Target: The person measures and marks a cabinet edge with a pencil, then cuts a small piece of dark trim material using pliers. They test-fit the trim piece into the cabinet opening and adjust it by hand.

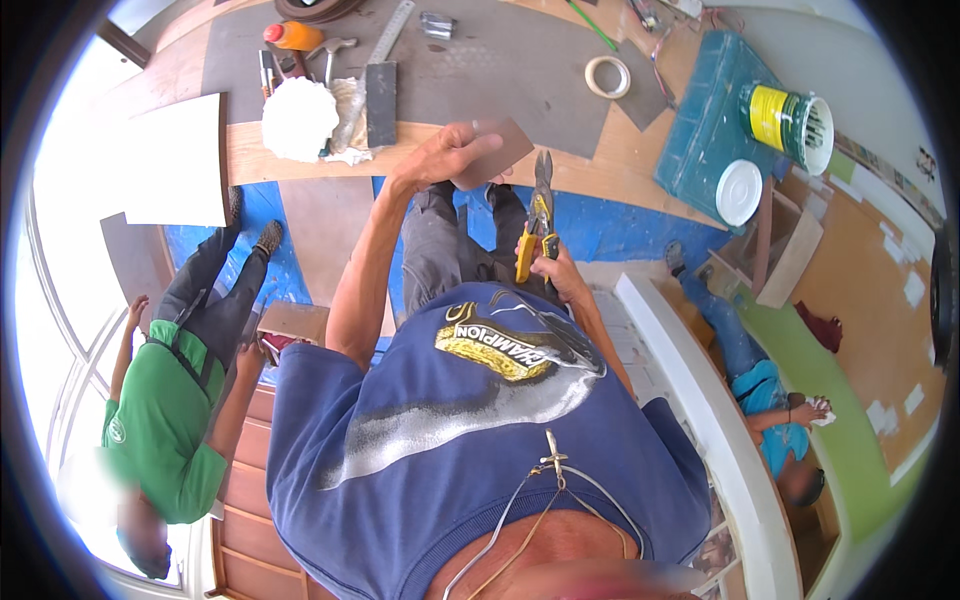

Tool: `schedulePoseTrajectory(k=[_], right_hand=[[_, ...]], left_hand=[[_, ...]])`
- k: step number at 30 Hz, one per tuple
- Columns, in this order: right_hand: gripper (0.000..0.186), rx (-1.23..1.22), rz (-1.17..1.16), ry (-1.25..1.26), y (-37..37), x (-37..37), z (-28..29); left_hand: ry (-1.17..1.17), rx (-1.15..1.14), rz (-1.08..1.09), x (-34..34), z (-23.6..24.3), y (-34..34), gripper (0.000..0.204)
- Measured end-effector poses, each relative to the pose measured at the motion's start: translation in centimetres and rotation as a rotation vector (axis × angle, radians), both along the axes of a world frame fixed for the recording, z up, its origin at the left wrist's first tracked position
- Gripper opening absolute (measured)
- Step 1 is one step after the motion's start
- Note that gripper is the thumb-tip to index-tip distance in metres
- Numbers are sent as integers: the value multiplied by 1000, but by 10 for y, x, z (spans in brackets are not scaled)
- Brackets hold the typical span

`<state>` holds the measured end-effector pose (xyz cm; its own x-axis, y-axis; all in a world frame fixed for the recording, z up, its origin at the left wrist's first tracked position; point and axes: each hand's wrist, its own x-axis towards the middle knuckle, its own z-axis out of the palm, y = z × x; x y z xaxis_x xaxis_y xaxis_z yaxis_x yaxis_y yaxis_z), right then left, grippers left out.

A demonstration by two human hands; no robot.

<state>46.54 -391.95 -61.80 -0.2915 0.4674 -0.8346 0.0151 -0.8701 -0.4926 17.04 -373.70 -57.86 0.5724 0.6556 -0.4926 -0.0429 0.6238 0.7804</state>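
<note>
My left hand (pixel 447 158) grips a small brown rectangular piece of thin sheet (pixel 500 152) by its left side, just off the near edge of the worktable (pixel 410 143). The sheet's corner is blurred. To the right and a little nearer, my right hand (pixel 562 272) is closed round the yellow-and-black handles of a pair of tin snips (pixel 541 215). Their grey blades point away from me, beside the sheet and apart from it.
On the table lie a hammer (pixel 330 52), an orange bottle (pixel 292 37), white cloth (pixel 300 120), a metal ruler (pixel 392 32) and a tape roll (pixel 607 76). A teal toolbox (pixel 700 120) and bucket (pixel 775 118) stand right. Co-workers in green (pixel 165 410) and blue (pixel 768 425) flank me.
</note>
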Motion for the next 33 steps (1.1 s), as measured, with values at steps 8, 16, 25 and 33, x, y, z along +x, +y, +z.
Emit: schedulePoseTrajectory(k=[8,16,25,33], right_hand=[[72,320,229,-172,18,54,65],[59,244,244,-237,36,91,37],[63,153,77,-246,10,105,-33],[71,624,180,-864,20,114,-84]], left_hand=[[-45,-12,-14,44,-13,-11,37],[336,174,-137,74,-93,2,45],[527,553,-380,137,-218,26,49],[666,538,-473,157,-198,16,48]])
